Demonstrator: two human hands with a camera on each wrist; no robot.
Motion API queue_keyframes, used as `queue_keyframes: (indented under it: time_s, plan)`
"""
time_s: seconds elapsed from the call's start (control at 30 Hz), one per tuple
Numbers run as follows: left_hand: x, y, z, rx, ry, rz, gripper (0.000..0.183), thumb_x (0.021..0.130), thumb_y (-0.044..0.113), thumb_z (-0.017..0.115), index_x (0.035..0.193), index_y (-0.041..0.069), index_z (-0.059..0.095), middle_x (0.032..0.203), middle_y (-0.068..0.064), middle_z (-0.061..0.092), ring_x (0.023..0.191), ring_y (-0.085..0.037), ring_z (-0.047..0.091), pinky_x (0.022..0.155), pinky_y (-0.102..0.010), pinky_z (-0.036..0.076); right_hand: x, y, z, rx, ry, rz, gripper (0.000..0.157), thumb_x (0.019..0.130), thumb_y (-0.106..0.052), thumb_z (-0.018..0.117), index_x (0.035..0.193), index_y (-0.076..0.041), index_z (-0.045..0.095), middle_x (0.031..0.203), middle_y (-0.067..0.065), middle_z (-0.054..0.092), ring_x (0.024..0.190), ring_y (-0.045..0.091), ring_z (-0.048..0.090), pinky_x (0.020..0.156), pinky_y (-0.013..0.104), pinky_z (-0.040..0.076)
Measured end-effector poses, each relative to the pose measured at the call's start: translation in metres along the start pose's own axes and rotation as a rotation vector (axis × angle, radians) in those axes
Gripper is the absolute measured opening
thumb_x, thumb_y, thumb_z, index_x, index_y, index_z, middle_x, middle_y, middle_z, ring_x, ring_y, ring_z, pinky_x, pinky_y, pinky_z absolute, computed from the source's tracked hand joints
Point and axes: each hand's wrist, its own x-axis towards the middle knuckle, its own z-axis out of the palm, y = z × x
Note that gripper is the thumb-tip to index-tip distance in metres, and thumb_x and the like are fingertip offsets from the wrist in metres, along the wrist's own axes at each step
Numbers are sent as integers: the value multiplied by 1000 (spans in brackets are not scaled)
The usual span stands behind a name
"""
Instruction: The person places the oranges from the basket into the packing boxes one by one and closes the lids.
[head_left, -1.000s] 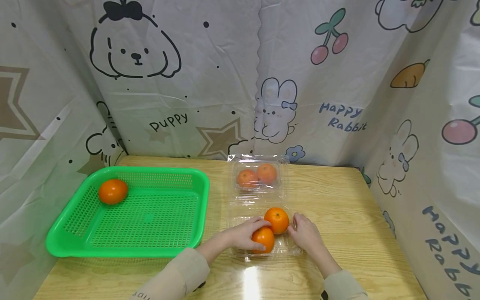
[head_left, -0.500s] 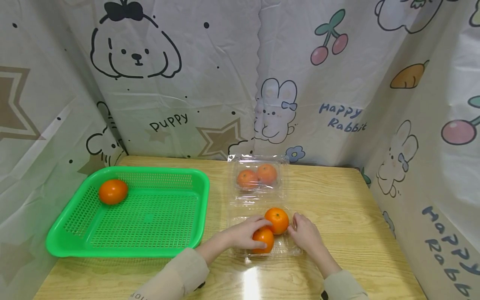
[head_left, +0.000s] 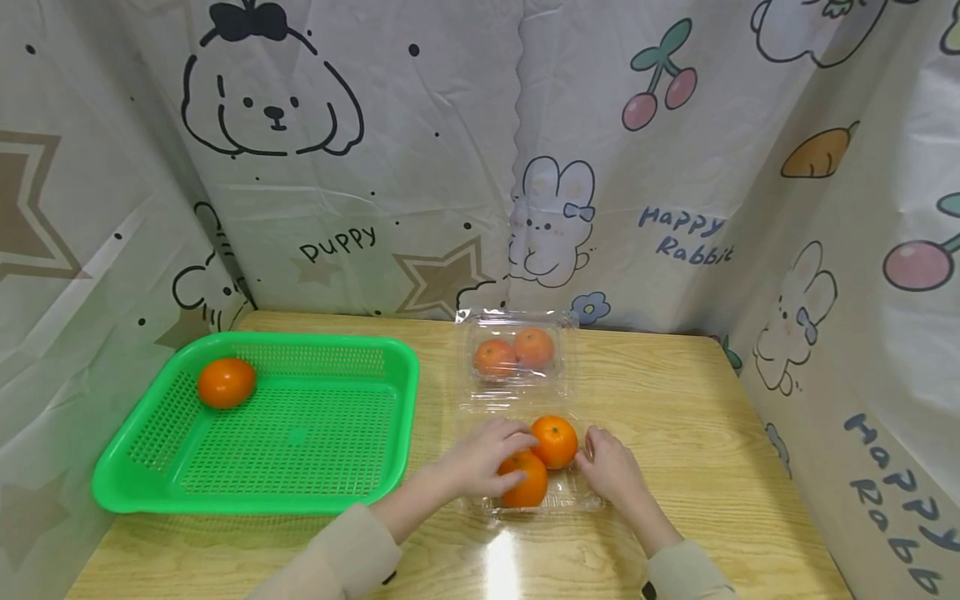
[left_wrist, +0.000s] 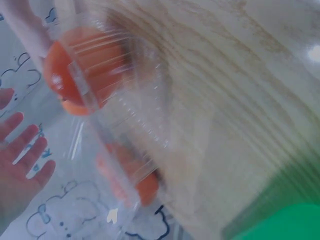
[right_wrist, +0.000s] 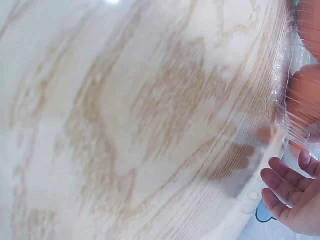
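Note:
In the head view, two oranges sit in the clear plastic container (head_left: 568,495): a front orange (head_left: 531,490) and a rear orange (head_left: 557,443). My left hand (head_left: 480,460) is at the left of the front orange, its thumb and fingers spread and overlapping the fruit. The left wrist view shows that hand (left_wrist: 20,165) with fingers parted. My right hand (head_left: 613,468) is at the container's right edge, fingertips right at the plastic wall. In the right wrist view its relaxed fingers (right_wrist: 281,192) lie beside the container (right_wrist: 285,100).
Two more oranges (head_left: 516,353) show through clear plastic behind the front container. A green basket (head_left: 300,507) stands at the left with one orange (head_left: 227,383) in its back left corner. Printed curtains (head_left: 420,167) surround the wooden table (head_left: 675,417).
My left hand has loosened from the front orange and moved slightly up and left, its sleeve too. More of that orange shows. The right hand has stayed in place.

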Motion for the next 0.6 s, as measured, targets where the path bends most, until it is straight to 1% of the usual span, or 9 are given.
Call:
queue_keyframes:
  time_s: [0.13, 0.23, 0.43, 0.6]
  plan:
    - [-6, -1, -10, 89, 36, -6, 42, 84, 31, 58, 123, 14, 55, 123, -5, 53, 117, -22, 46, 101, -43, 34, 0, 0, 0, -1, 3, 3, 20, 78, -18, 59, 74, -11, 41, 66, 1, 38, 58, 17, 37, 51, 29, 30]
    - [-12, -4, -17, 126, 70, -19, 42, 84, 31, 59, 123, 14, 55, 122, -3, 54, 116, -22, 46, 101, -46, 34, 0, 0, 0, 0, 4, 5, 20, 79, -18, 59, 74, -12, 41, 66, 1, 38, 58, 17, 37, 51, 28, 30]
    - [-24, -15, -28, 182, 144, -41, 42, 82, 30, 63, 120, 14, 56, 124, -5, 54, 116, -24, 48, 98, -47, 36, -1, 0, 0, -5, 11, 3, 20, 78, -19, 59, 73, -12, 41, 65, 0, 38, 57, 17, 37, 51, 28, 30]
    - [-36, -28, -37, 214, 201, -78, 43, 80, 28, 65, 119, 14, 56, 122, -7, 55, 112, -25, 49, 96, -46, 38, 0, 0, 0, -19, 3, 11, 20, 79, -20, 58, 74, -12, 41, 66, 1, 38, 57, 17, 37, 51, 28, 29]
